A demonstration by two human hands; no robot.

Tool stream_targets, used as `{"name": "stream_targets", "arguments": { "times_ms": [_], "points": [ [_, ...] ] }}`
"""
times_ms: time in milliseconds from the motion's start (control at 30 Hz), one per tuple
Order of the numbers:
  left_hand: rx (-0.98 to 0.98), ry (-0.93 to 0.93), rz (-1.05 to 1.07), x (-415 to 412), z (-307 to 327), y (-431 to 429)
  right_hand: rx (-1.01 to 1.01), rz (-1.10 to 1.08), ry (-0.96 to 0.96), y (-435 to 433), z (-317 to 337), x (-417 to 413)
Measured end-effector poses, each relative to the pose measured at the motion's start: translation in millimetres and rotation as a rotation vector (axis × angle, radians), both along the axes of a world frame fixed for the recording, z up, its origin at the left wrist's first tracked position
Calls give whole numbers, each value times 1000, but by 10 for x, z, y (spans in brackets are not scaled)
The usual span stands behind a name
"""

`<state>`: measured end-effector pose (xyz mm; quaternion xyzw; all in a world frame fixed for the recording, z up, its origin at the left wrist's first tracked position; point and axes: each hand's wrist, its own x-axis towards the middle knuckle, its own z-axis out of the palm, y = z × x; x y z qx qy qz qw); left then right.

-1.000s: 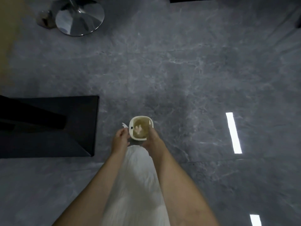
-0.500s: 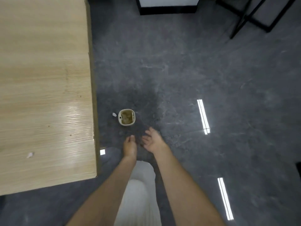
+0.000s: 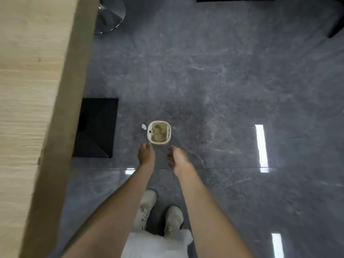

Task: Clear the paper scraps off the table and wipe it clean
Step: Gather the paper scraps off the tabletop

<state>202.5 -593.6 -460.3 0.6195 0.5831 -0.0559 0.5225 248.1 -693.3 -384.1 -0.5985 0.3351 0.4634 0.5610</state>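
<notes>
**Glossy grey marbled floor: clearing near done, wiping outstanding**

1. Light wood-grain counter, left of view. The visible part carries no scraps, and no cloth is in sight.
2. Small white rounded-square bin, standing on the floor near a black square base. It holds crumpled pale paper scraps.
3. Small white stray scrap, on the floor just beside the bin's left rim, outside it.
4. Left hand and right hand, over the floor just short of the bin. Each grip is slack and holds nothing.

Status, as judged: most scraps are binned. The stray piece and the whole wipe remain.
</notes>
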Motion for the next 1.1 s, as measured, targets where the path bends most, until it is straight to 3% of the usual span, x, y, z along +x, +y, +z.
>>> {"name": "stream_targets", "arguments": {
  "times_ms": [233, 367, 467, 600, 767, 933, 1100],
  "points": [
    [-11, -15, 55, 250, -1299, 562, 21, 123, -140, 324, -1600, 187],
    [-10, -49, 0, 418, -1799, 809, -138, 320, -447, 502, -2122, 407],
    [15, -59, -34, 482, -2171, 1010, -214, 463, -572, 649, -2462, 444],
    [18, -49, -25, 627, -2508, 1186, -203, 334, -577, 784, -2786, 489],
    [-36, -121, -48, 880, -2733, 1326, -311, 652, -813, 721, -3097, 455],
    [-121, -142, -112, 947, -2936, 1458, -421, 608, -841, 730, -3210, 497],
    [-78, -153, -137, 941, -3153, 1443, -371, 561, -845, 759, -3200, 521]
  ]
}}
